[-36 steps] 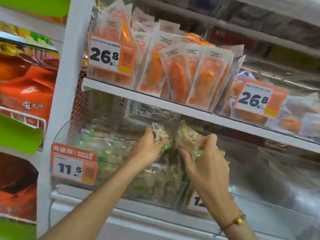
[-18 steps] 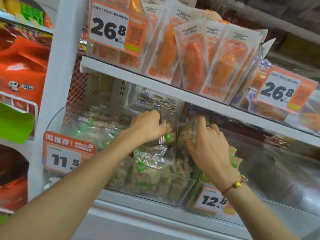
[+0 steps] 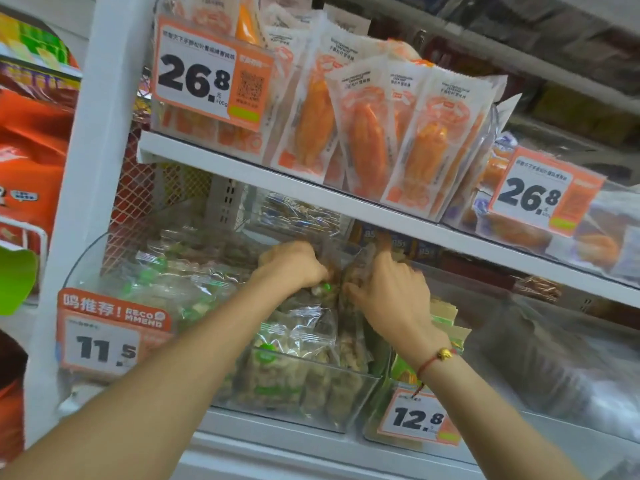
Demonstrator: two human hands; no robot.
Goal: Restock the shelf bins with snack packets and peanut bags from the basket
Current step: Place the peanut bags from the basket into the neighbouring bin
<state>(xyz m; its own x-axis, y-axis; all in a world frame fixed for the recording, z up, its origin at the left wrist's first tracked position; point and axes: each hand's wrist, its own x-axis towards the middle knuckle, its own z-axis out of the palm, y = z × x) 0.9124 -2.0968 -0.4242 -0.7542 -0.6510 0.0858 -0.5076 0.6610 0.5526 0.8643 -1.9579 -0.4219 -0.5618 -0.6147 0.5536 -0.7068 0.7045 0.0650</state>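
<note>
Clear, curved-walled plastic bin (image 3: 353, 393) heaped with crinkly see-through peanut bags (image 3: 304, 327). Above the heap, left hand (image 3: 294, 265) fingers curled, pinching one glossy bag; right hand (image 3: 391, 292) pinching another beside it. Both bags upright, long axis roughly vertical, contents blurred.

shop: price tags (image 3: 211, 69), stocked shelves (image 3: 311, 199)

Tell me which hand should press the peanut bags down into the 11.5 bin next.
Left, probably. The left hand sits over the middle of the clear bin tagged 11.5, its grip already on the peanut bags. The right hand is at that bin's right edge, partly above the neighbouring 12.8 bin.
</note>
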